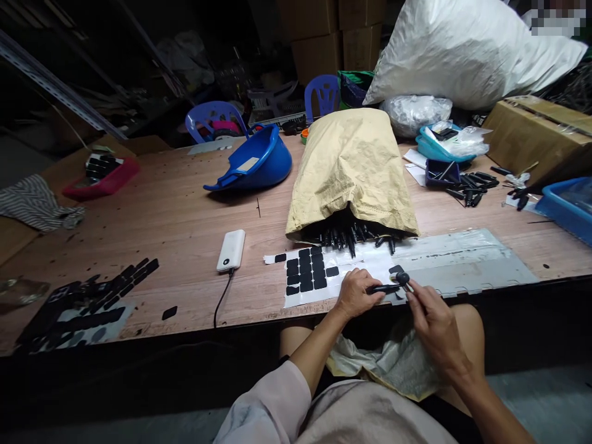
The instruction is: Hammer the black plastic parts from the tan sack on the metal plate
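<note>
Wood-grained counter (176, 240) filled the foreground of a dim room. At its front edge the left hand (356, 293) pinched a slim black rod (387, 288), one end hidden by fingers; the right hand (432, 317) gripped a round-headed item (403, 279), its lower part covered. Whether the two touched was unclear. Beyond, a tan sack (354, 160) partly concealed black pieces (349, 239); at right, a blue tub (565, 213) was cut off. Darkness blurred everything behind the purple chairs (322, 81).

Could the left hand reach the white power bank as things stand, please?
Probably yes; only a sheet with flat black patches separates the left hand, holding a black piece, from the power bank.
</note>
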{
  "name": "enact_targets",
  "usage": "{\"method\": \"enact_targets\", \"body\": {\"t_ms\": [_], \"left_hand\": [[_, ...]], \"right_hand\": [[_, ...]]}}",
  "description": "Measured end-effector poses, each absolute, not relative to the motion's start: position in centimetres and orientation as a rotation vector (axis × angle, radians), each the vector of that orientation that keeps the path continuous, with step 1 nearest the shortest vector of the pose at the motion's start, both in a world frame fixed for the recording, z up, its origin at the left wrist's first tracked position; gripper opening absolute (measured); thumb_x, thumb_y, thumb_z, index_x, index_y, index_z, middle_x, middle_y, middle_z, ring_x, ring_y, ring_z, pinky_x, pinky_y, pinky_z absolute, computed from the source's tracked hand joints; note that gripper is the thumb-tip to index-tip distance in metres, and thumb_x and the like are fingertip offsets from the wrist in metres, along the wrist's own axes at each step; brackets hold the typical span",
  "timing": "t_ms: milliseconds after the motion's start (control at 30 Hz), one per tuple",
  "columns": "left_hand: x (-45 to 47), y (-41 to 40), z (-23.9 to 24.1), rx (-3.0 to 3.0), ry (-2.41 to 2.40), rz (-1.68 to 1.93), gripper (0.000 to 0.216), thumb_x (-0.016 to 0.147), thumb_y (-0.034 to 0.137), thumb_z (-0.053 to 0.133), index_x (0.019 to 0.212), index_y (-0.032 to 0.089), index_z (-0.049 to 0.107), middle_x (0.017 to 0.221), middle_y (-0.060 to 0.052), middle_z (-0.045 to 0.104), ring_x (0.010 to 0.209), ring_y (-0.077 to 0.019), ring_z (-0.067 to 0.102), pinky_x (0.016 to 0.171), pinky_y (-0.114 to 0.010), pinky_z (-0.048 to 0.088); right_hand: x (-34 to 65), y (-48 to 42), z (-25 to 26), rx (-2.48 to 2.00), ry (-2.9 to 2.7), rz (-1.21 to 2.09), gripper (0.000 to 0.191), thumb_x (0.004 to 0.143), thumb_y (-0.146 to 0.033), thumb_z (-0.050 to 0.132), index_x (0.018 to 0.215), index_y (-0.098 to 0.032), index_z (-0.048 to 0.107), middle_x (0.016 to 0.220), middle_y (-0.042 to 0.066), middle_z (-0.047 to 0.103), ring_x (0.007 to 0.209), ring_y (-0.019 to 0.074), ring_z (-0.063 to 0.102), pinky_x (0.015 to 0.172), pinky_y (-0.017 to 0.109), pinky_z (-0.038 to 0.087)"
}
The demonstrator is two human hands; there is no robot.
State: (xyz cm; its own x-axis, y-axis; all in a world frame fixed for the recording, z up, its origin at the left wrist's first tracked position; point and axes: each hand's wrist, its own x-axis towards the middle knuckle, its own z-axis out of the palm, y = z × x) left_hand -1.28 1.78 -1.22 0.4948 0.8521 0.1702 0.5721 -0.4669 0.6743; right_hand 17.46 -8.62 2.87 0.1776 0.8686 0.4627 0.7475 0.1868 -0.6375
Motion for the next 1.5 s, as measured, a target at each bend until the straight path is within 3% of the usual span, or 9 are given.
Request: {"method": "enact_targets", "body": {"t_ms": [233,400,767,933,1133,1367,1500], "left_hand": [[-1.3,1.9,-1.7,2.185,1.144,0.704,0.018,0.082,0.030,0.093,0.100,0.031,0.089,0.080,-0.001,0.068,0.085,-0.0201,0.061,0.083,-0.034,0.044],[-1.3,1.8,-1.8,2.170,1.145,0.693,0.012,0.086,0.033,0.091,0.097,0.031,0.089,0.077,-0.001,0.067,0.084,-0.0193,0.061,0.082,-0.034,0.044],[-1.2,1.7,-1.7,2.175,1.177,0.713,0.017,0.079,0.031,0.094,0.094,0.027,0.088,0.080,-0.002,0.071,0.085,-0.0204,0.065,0.083,-0.035,0.048],[-1.2,1.6,-1.7,2.197,1.168,0.762,0.014,0.077,0.026,0.093,0.089,0.022,0.085,0.083,-0.003,0.072,0.085,-0.0205,0.065,0.083,-0.035,0.050],[-1.2,1.2,-1.6,2.241,1.172,0.766,0.017,0.076,0.028,0.093,0.090,0.024,0.085,0.086,-0.004,0.072,0.088,-0.0226,0.066,0.083,-0.036,0.049],[-1.5,1.3,-1.1,2.269,1.143,0.795,0.013,0.082,0.027,0.088,0.093,0.022,0.082,0.090,-0.006,0.072,0.089,-0.0229,0.067,0.083,-0.037,0.051],[-2.5,-2.7,-1.9,2.341,0.925,0.753,0.023,0.096,0.040,0.073,0.109,0.023,0.081,0.100,-0.011,0.076,0.093,-0.0254,0.070,0.087,-0.042,0.055]], "right_hand": [[15.8,-9.2,2.3,-1.500,-1.729,0.133,0.040,0.109,-0.024,0.053,0.145,-0.027,0.070,0.096,0.004,0.072,0.085,0.0156,0.072,0.079,0.026,0.057],[15.7,-9.5,1.9,-1.585,-1.782,0.105,0.039,0.111,-0.029,0.051,0.143,-0.027,0.072,0.088,0.003,0.069,0.074,0.0142,0.068,0.067,0.024,0.053],[17.6,-8.6,2.6,-1.631,-1.665,0.135,0.038,0.110,-0.036,0.049,0.138,-0.030,0.075,0.097,0.005,0.075,0.086,0.0194,0.073,0.079,0.030,0.058],[22.5,-4.5,3.7,-1.909,-1.545,-0.150,0.041,0.109,-0.040,0.050,0.138,-0.028,0.076,0.102,0.007,0.073,0.088,0.0195,0.067,0.070,0.029,0.046],[28.0,1.1,1.7,-2.299,-1.578,-0.247,0.037,0.104,-0.028,0.055,0.133,-0.028,0.079,0.097,0.006,0.064,0.068,0.0130,0.041,0.059,0.030,0.022],[27.4,2.7,0.4,-2.263,-1.701,-0.414,0.040,0.100,-0.020,0.057,0.133,-0.025,0.079,0.095,0.011,0.063,0.082,0.0196,0.042,0.070,0.034,0.024],[27.6,2.7,0.2,-2.258,-1.701,-0.390,0.040,0.103,-0.022,0.054,0.136,-0.024,0.077,0.099,0.011,0.064,0.082,0.0197,0.042,0.070,0.034,0.022]]}}
